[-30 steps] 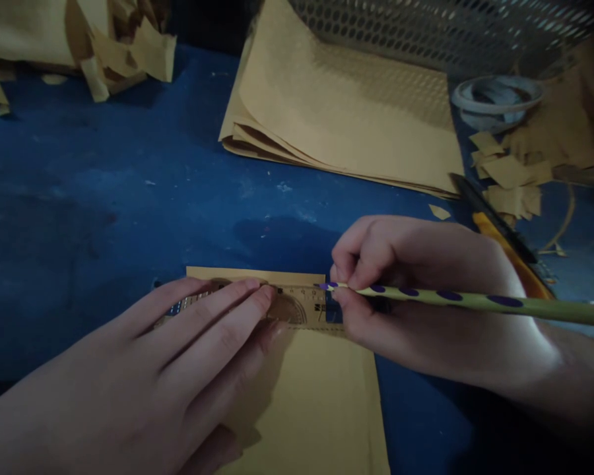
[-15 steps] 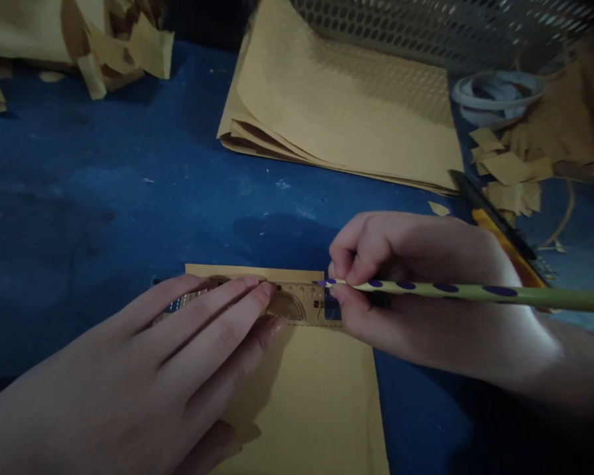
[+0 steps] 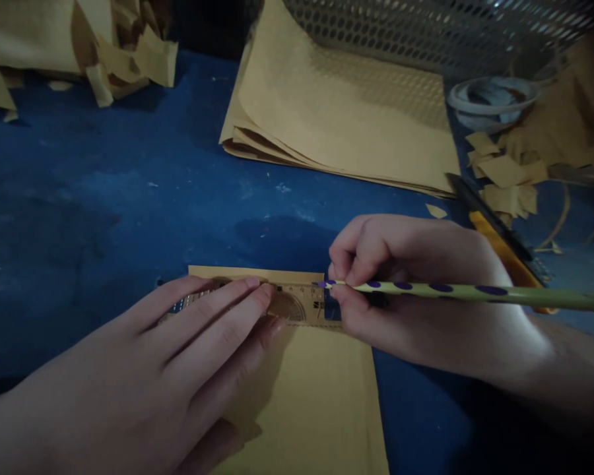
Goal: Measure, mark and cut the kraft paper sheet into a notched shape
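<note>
My left hand (image 3: pixel 178 356) lies with its fingers stretched over a clear ruler (image 3: pixel 307 303), pressing it on a tan paper sheet (image 3: pixel 317 396). The ruler crosses the sheet near its far edge and carries a protractor shape. My right hand (image 3: pixel 400 284) pinches a pale green pencil (image 3: pixel 460 292) with purple spots. The pencil lies nearly level, its tip at the ruler's upper edge near the sheet's right corner. The left hand's fingers cover the ruler's left part.
Folded brown paper (image 3: pixel 346 112) lies at the back before a perforated metal basket (image 3: pixel 391 39). A black and orange tool (image 3: pixel 505 251) is behind my right hand. Paper scraps (image 3: pixel 505 171), a tape roll (image 3: pixel 492 99) and torn paper (image 3: pixel 133 59) lie around the blue table (image 3: pixel 103 191).
The view has shifted slightly, so the things at the back appear a little lower. Both hands, the ruler and the pencil tip keep nearly the same positions.
</note>
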`<act>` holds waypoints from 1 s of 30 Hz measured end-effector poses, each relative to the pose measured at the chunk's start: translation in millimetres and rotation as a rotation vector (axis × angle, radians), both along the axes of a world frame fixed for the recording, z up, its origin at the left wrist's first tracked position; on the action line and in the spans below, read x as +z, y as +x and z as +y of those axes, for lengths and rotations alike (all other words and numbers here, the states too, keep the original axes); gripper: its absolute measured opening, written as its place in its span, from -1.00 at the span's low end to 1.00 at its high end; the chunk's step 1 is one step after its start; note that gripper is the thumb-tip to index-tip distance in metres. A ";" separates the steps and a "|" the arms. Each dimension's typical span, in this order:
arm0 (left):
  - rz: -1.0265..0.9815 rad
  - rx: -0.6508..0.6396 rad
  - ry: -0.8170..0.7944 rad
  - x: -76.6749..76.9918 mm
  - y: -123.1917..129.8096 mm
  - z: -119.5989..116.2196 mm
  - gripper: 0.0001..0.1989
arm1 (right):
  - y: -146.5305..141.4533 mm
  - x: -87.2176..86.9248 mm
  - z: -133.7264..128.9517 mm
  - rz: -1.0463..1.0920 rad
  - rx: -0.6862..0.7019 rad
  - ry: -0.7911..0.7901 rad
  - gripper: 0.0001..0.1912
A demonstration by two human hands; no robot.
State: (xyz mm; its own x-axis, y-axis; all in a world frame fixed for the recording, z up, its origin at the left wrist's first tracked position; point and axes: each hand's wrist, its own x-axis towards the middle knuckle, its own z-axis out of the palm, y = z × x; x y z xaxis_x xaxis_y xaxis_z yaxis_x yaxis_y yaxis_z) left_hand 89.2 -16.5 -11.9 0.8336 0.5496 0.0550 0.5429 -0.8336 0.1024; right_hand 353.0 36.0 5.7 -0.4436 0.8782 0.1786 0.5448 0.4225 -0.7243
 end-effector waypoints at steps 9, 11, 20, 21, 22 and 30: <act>-0.012 -0.005 0.001 0.0 0.6 -0.8 -0.25 | 1.1 -2.3 0.9 0.033 0.002 -0.033 -0.73; -0.016 -0.013 0.010 -0.5 0.1 -0.9 -0.24 | 2.5 -2.2 1.4 0.105 0.018 -0.082 -0.70; 0.023 -0.040 0.030 4.2 -0.1 -0.3 -0.26 | 10.8 -0.6 4.6 0.225 0.161 -0.209 -0.77; 0.026 -0.048 0.034 4.9 -0.2 -0.1 -0.27 | 11.2 -0.7 4.8 0.213 0.183 -0.219 -0.78; 0.029 -0.054 0.042 5.3 -0.7 -0.5 -0.29 | 11.5 -0.9 5.1 0.203 0.198 -0.224 -0.80; 0.037 0.091 0.038 8.9 -21.4 -24.9 -0.44 | 11.1 -2.0 5.6 0.181 0.196 -0.249 -0.81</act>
